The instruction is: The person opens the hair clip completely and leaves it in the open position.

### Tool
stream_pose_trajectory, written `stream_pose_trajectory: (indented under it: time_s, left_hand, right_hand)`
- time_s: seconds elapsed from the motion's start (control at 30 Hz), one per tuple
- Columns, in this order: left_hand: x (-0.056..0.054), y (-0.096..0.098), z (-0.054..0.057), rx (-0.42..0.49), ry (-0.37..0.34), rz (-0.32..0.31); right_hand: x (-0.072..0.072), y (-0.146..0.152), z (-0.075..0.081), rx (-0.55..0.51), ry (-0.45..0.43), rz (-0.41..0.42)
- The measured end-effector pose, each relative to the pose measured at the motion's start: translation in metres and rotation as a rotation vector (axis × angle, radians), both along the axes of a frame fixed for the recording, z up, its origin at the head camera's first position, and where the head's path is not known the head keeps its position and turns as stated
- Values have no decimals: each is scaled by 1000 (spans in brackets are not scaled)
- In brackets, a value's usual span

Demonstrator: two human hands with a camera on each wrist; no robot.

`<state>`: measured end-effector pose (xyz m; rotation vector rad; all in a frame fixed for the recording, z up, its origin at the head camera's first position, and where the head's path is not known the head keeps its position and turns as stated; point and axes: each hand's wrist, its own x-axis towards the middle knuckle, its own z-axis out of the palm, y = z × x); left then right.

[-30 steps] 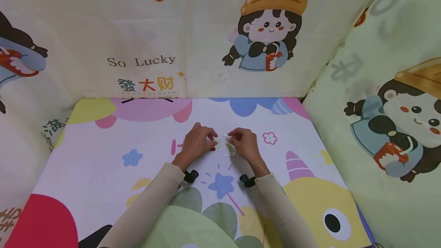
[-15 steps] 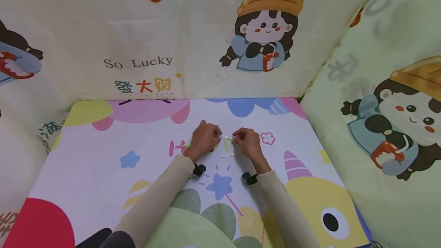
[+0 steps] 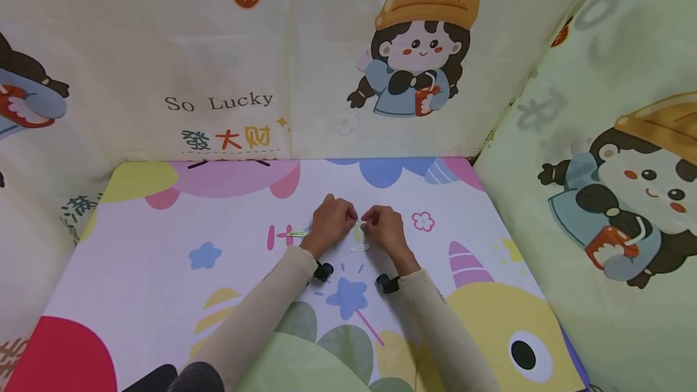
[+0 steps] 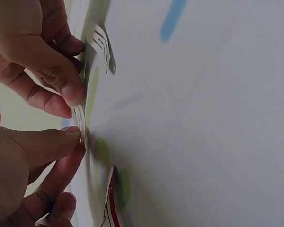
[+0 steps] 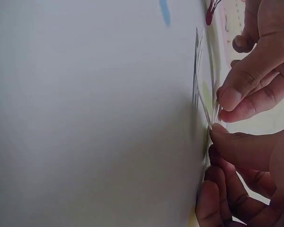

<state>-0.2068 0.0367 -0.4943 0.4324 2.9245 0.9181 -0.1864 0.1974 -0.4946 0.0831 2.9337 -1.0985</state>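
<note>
A white snap hair clip (image 4: pixel 80 118) is pinched between thumb and fingers at both ends. My left hand (image 3: pixel 333 221) grips one end and my right hand (image 3: pixel 384 228) the other, so the fingertips nearly meet over the table. Just below the hands, a second white hair clip (image 3: pixel 359 248) lies on the tabletop; the left wrist view shows this white clip (image 4: pixel 100 45) beside the right hand. Left of my left wrist rests a green hair clip (image 3: pixel 296 234). A red hair clip (image 4: pixel 114 203) lies close to the left hand, hidden behind it in the head view.
The table bears a printed cartoon cover (image 3: pixel 152 283). Patterned cloth walls (image 3: pixel 321 59) stand at the back and both sides. A dark object (image 3: pixel 152 378) sits at the near left edge. A small black camera (image 3: pixel 388 284) is strapped to the right wrist.
My left hand has moved right toward my right hand, closing the gap between them. Half a second ago the white clip showed stretched between both hands; now the fingers mostly cover it.
</note>
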Motion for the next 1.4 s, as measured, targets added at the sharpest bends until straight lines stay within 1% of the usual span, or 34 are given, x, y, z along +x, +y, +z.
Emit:
stream_pose_trajectory:
  time_s: [0.13,0.33,0.47,0.57,0.67,0.8,0.9,1.07,1.23,1.4]
  left_hand:
    - [1,-1,-1,4,8,4]
    - [4,-5,0,64,-4,25]
    - [6,-9,0,99,2,34]
    - [9,-12,1,139,-3,30]
    - [12,-16,7,207,-32,29]
    - [17,-21,14,323,-69,31]
    - [19,-25,14,400,-78,36]
    - [25,-30,16,504,-99,61]
    - [32,-35,19,589,-132,83]
    - [40,-39,21,675,-197,117]
  right_hand:
    - [2,2,-2,-40,2,7]
    - [5,6,-2,-117,-11,-2]
    - [9,7,1,-161,-19,-12]
    - [13,6,6,-218,-32,-24]
    - [16,6,11,-286,-42,-32]
    - [18,6,12,-363,-9,-18]
    - [18,6,13,-421,15,-1]
    - [22,3,19,-529,-12,26]
    - [24,-1,23,-582,-18,42]
    - [25,-6,24,-605,-4,28]
